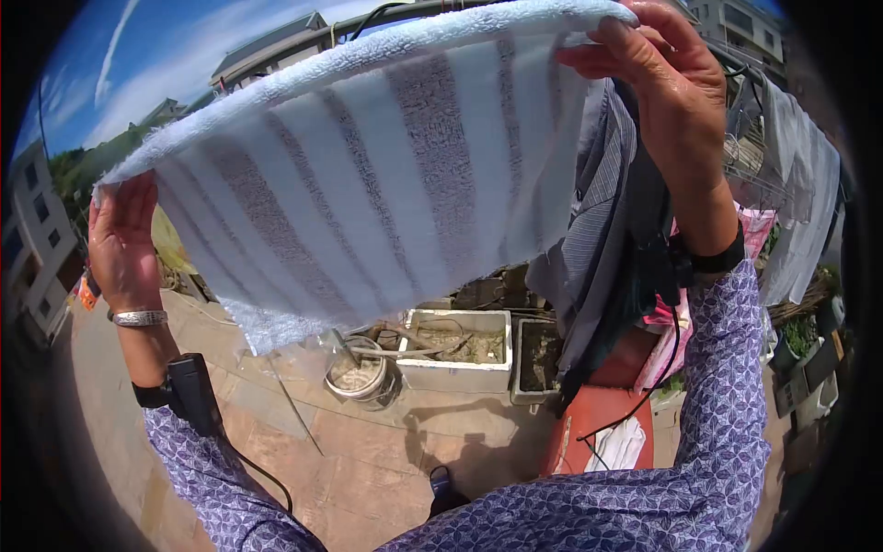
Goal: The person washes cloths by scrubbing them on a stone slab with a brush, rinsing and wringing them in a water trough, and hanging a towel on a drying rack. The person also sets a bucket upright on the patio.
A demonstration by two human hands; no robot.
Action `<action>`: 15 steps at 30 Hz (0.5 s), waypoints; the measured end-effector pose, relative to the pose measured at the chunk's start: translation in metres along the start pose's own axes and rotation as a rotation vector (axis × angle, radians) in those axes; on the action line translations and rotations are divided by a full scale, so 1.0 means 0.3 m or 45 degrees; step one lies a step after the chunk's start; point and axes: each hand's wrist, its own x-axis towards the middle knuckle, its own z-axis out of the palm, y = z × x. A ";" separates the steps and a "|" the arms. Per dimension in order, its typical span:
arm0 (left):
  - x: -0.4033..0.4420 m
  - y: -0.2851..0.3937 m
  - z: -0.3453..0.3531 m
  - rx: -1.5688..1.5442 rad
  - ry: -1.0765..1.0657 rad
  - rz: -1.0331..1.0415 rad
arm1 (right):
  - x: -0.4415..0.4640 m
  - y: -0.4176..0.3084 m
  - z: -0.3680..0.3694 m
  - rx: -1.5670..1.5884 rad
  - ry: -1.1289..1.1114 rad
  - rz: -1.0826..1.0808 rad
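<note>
While you hold the striped towel (432, 138) up before you, it hangs spread wide between your two hands.

Your right hand (676, 101) pinches the towel's upper right end between thumb and fingers; your left hand (124, 244) is raised at the upper left corner, its fingertips hidden behind the cloth, so you cannot tell how firmly it grips. Just beside the towel's right side hangs a grey garment (598, 216), and farther right hang pale cloths (802, 179). Below, on the paving (285, 451), a bucket (352, 393) stands just beside a white planter box (455, 379) holding soil, with a darker planter to its right. A white cloth (621, 446) lies on a red surface (579, 414), near its right edge.
</note>
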 end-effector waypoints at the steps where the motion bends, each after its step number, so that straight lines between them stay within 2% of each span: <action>1: 0.098 -0.043 0.000 0.003 -0.051 0.035 | 0.038 0.012 0.030 -0.008 0.142 -0.018; 2: 0.207 -0.107 0.005 0.003 -0.102 0.065 | 0.085 0.055 0.037 -0.052 0.204 -0.014; 4: 0.338 -0.214 0.165 0.001 0.062 0.101 | 0.189 0.161 0.013 -0.176 0.252 0.025; 5: 0.449 -0.278 0.155 -0.038 -0.075 0.147 | 0.237 0.200 0.020 -0.263 0.248 0.049; 7: 0.665 -0.407 0.182 -0.072 -0.171 0.126 | 0.329 0.315 0.010 -0.382 0.257 0.078; 8: 0.735 -0.375 0.206 -0.086 -0.251 0.153 | 0.386 0.310 -0.018 -0.404 0.290 0.130; 11: 0.956 -0.531 0.363 -0.119 -0.188 0.108 | 0.606 0.617 -0.138 -0.517 0.382 0.243; 13: 1.122 -0.742 0.405 0.283 -0.331 0.158 | 0.635 0.746 -0.161 -0.598 0.431 0.341; 15: 1.166 -0.842 0.539 1.143 -0.532 0.062 | 0.639 0.713 -0.195 -0.786 0.372 0.497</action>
